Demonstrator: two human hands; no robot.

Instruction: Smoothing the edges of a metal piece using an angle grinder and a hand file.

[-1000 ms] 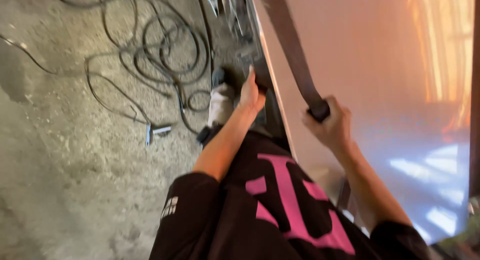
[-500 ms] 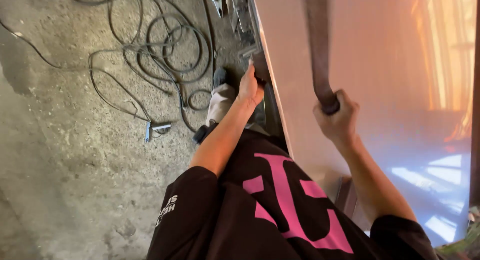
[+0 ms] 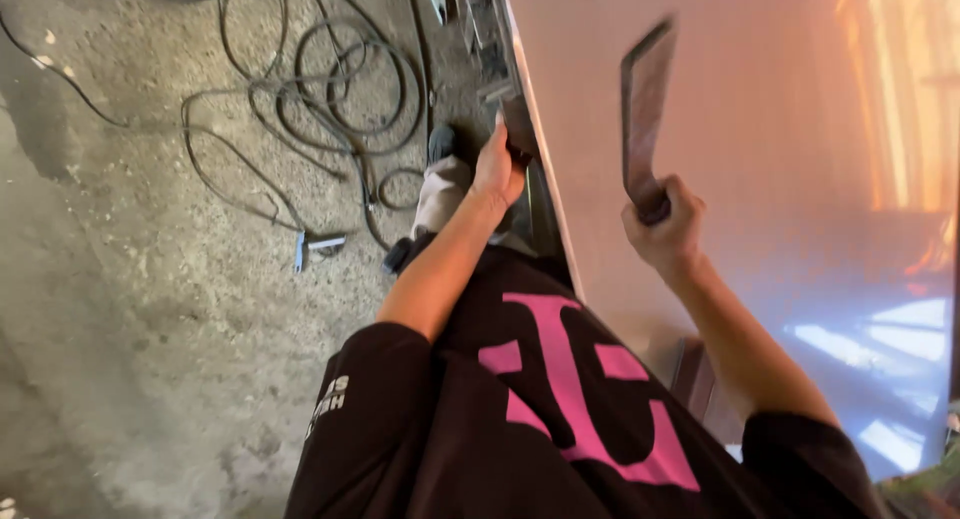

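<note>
right hand (image 3: 668, 229) grips flat bar (image 3: 645, 114) | left hand (image 3: 499, 166) on sheet edge (image 3: 545, 194)

Left of the grips: rough grey concrete floor (image 3: 150, 309), strewn with looped black cables (image 3: 330, 89). Below those, a small bluish metal clamp (image 3: 315, 245). Nearer, a grey-and-black shoe (image 3: 440, 179).

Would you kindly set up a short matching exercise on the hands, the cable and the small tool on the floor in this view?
Things:
1. left hand
2. right hand
3. black cable
4. small metal tool

States:
A. lying in loose coils on the concrete floor
B. raised, gripping a flat metal bar
C. at the edge of the large shiny sheet
D. lying alone on the floor, below the coils

Pairs: 1-C, 2-B, 3-A, 4-D
</note>
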